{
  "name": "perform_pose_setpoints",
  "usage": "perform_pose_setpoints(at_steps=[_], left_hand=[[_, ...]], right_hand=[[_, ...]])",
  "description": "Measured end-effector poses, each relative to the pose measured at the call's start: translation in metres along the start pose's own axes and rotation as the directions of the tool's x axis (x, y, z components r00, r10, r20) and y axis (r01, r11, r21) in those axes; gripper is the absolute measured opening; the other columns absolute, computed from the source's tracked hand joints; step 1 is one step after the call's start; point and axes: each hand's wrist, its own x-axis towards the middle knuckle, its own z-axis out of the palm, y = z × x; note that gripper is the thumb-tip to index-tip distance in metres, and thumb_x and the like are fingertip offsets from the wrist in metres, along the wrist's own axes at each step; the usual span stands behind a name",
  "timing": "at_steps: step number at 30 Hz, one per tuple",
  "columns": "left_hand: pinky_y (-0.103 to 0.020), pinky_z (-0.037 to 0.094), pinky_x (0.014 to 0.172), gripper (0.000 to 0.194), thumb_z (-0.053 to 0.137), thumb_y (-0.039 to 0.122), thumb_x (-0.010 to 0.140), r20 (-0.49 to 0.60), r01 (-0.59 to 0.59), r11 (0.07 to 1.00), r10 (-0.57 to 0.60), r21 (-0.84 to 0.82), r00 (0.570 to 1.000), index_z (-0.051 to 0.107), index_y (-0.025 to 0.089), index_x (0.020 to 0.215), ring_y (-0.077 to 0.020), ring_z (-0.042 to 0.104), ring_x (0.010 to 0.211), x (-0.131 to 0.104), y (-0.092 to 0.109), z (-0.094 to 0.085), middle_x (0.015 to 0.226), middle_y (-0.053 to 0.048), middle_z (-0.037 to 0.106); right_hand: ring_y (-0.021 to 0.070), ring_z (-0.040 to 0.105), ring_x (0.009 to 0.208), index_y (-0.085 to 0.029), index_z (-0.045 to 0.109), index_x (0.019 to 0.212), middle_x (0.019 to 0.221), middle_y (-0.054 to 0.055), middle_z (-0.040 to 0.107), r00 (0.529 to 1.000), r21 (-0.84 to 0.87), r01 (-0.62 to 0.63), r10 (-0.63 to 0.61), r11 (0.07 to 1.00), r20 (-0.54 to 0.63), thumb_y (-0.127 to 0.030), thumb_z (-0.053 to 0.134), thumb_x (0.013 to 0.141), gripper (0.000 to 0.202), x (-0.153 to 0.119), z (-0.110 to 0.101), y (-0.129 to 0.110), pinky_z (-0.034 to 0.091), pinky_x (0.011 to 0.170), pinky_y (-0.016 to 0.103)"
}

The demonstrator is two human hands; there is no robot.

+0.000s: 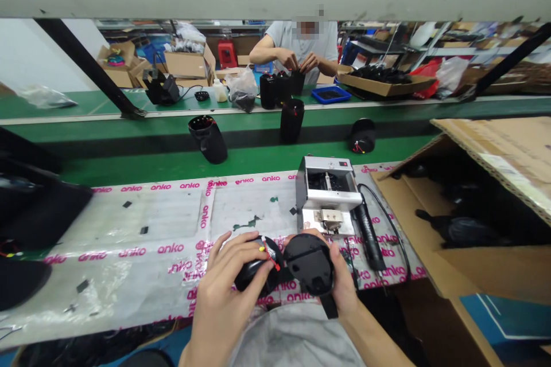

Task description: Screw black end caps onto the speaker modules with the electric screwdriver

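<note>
My left hand [228, 284] is closed around a glossy black rounded housing [246, 276], thumb and fingers over its sides. Red and yellow-tipped wires [272, 257] stick out of it beside my thumb. In my right hand [343, 284] is a round black plastic piece [309, 264], its flat, slotted face turned towards me. A black strip [329, 305] hangs below that piece. Both parts are side by side in front of my body; whether they are joined is unclear. Just beyond them stands a silver machine [329, 198], with a black electric screwdriver [369, 232] to its right.
A cardboard box [469, 272] of black parts stands at the right. Black cylindrical housings [292, 120] stand on the green belt [253, 152]. Across it, a person [301, 49] handles a black part near a blue tray [330, 94]. Black pieces [38, 200] lie left.
</note>
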Motion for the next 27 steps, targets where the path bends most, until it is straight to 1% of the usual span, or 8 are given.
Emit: perform_pose_setpoints(at_steps=[3, 6, 10, 12, 16, 18, 23, 27], left_hand=[[-0.040, 0.054, 0.106, 0.016, 0.075, 0.014, 0.102, 0.060, -0.013, 1.000, 0.014, -0.006, 0.998, 0.074, 0.030, 0.106, -0.0245, 0.082, 0.116, 0.002, -0.003, -0.009, 0.101, 0.002, 0.086], [-0.039, 0.048, 0.109, 0.015, 0.075, 0.016, 0.103, 0.105, 0.019, 0.999, -0.023, 0.039, 0.994, 0.074, 0.031, 0.106, -0.0231, 0.081, 0.117, -0.001, -0.004, -0.012, 0.107, 0.004, 0.087], [-0.038, 0.048, 0.104, 0.012, 0.072, 0.019, 0.104, 0.019, 0.122, 0.992, -0.123, 0.033, 0.992, 0.074, 0.031, 0.107, -0.0226, 0.080, 0.115, -0.007, -0.002, -0.004, 0.119, 0.000, 0.085], [-0.037, 0.049, 0.101, 0.014, 0.071, 0.015, 0.103, -0.035, 0.111, 0.994, -0.111, -0.018, 0.993, 0.073, 0.029, 0.107, -0.0215, 0.078, 0.113, -0.009, -0.001, 0.004, 0.117, -0.001, 0.084], [-0.038, 0.045, 0.105, 0.026, 0.075, 0.002, 0.099, -0.089, -0.076, 0.989, 0.065, -0.129, 0.994, 0.073, 0.027, 0.107, -0.0190, 0.077, 0.099, -0.012, -0.002, 0.016, 0.099, 0.002, 0.082], [-0.039, 0.044, 0.106, 0.027, 0.079, 0.002, 0.097, -0.110, -0.100, 0.982, 0.083, -0.163, 0.990, 0.073, 0.025, 0.107, -0.0183, 0.076, 0.093, -0.013, -0.003, 0.020, 0.094, 0.003, 0.082], [-0.039, 0.043, 0.114, 0.028, 0.081, 0.006, 0.097, -0.192, 0.006, 0.980, -0.044, -0.198, 0.980, 0.069, 0.024, 0.113, -0.0169, 0.077, 0.092, -0.021, -0.007, 0.026, 0.099, 0.003, 0.080], [-0.036, 0.049, 0.103, 0.023, 0.080, 0.010, 0.099, -0.202, 0.089, 0.978, -0.127, -0.187, 0.971, 0.072, 0.025, 0.113, -0.0175, 0.075, 0.097, -0.021, -0.006, 0.028, 0.102, 0.002, 0.079]], right_hand=[[0.0277, 0.080, 0.105, -0.026, 0.074, 0.117, 0.113, 0.009, 0.083, 0.999, -0.016, -0.018, 0.018, 1.000, 0.033, -0.079, 0.063, 0.098, 0.058, -0.005, 0.000, 0.000, 0.064, 0.092, 0.039], [0.0265, 0.080, 0.103, -0.024, 0.076, 0.115, 0.114, 0.009, 0.083, 0.997, -0.049, -0.015, 0.019, 0.999, 0.078, -0.079, 0.065, 0.097, 0.059, -0.006, 0.003, -0.003, 0.063, 0.090, 0.036], [0.0271, 0.081, 0.090, -0.021, 0.075, 0.116, 0.118, 0.012, 0.081, 0.984, -0.081, -0.028, 0.042, 0.996, 0.170, -0.080, 0.062, 0.098, 0.063, -0.001, 0.006, -0.009, 0.066, 0.081, 0.040], [0.0261, 0.081, 0.087, -0.023, 0.072, 0.119, 0.120, 0.011, 0.081, 0.983, -0.087, -0.001, 0.017, 0.996, 0.180, -0.080, 0.058, 0.101, 0.061, 0.006, 0.007, -0.012, 0.067, 0.080, 0.041], [0.0239, 0.081, 0.100, -0.026, 0.072, 0.122, 0.124, 0.008, 0.082, 0.989, -0.139, 0.088, -0.069, 0.986, 0.132, -0.075, 0.059, 0.103, 0.054, 0.020, 0.014, -0.022, 0.065, 0.091, 0.036], [0.0245, 0.080, 0.108, -0.025, 0.074, 0.122, 0.125, 0.008, 0.083, 0.985, -0.179, 0.117, -0.092, 0.977, 0.143, -0.073, 0.066, 0.101, 0.052, 0.025, 0.020, -0.026, 0.064, 0.093, 0.034], [0.0238, 0.078, 0.118, -0.027, 0.078, 0.124, 0.127, 0.007, 0.083, 0.959, -0.309, 0.241, -0.177, 0.920, 0.221, -0.073, 0.069, 0.099, 0.053, 0.029, 0.033, -0.034, 0.060, 0.104, 0.032], [0.0207, 0.076, 0.123, -0.030, 0.078, 0.125, 0.129, 0.004, 0.082, 0.937, -0.362, 0.334, -0.263, 0.870, 0.231, -0.073, 0.071, 0.098, 0.051, 0.026, 0.035, -0.035, 0.058, 0.109, 0.029]])
